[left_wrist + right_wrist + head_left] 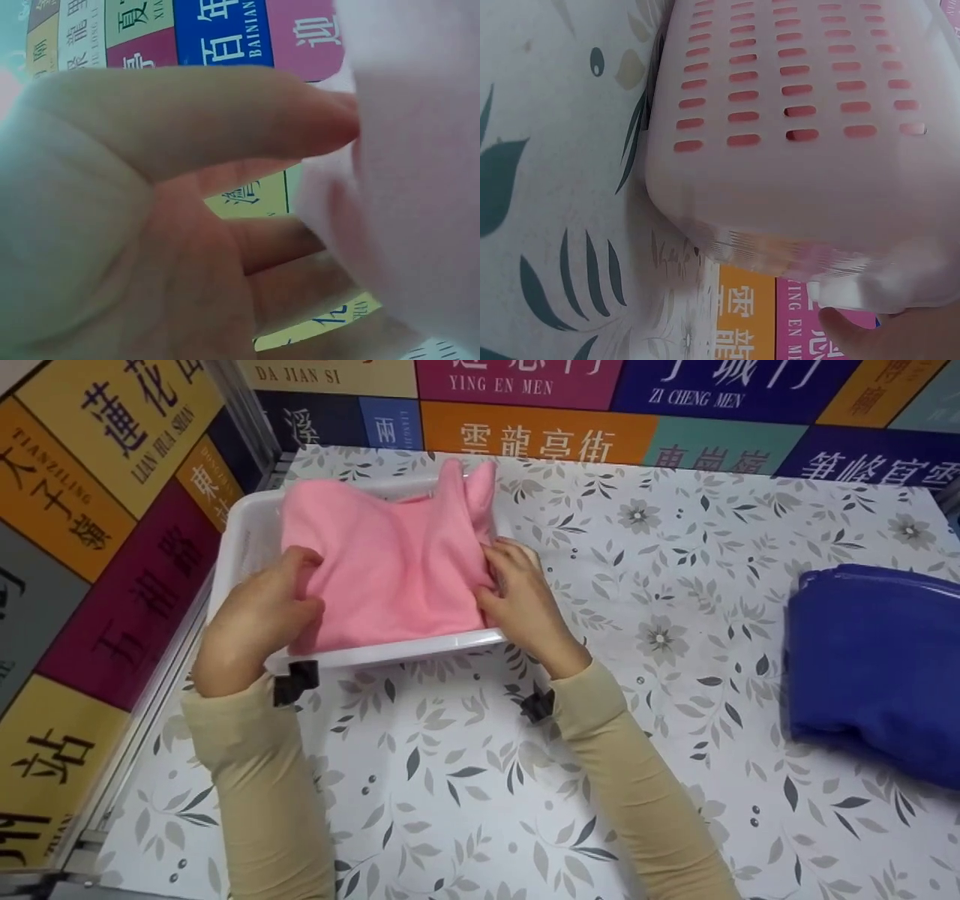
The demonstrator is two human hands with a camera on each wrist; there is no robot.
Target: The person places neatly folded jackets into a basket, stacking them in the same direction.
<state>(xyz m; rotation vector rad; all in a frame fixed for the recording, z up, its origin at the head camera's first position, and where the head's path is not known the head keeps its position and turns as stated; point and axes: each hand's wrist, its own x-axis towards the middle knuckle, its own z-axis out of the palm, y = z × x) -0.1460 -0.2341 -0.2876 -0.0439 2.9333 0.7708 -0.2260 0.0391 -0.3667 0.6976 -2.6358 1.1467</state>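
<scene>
A folded soft pink cloth point(375, 562) sits in a white plastic basket point(405, 651) in the head view, its top right corner rising in two peaks. My left hand point(259, 611) grips the cloth's left edge. The left wrist view has the thumb against the pink cloth point(420, 187) and the other fingers reaching behind it. At the right rim, my right hand point(529, 600) pinches the cloth's right side between thumb and fingers. The right wrist view mostly shows the slotted basket wall point(780, 195), with part of the right hand point(900, 334) at the lower right.
A folded dark blue cloth point(870, 667) lies on the right of the table. The tabletop point(465, 810) has a grey leaf and flower print. Coloured panels with Chinese lettering point(540, 431) stand along the back and left, close to the basket.
</scene>
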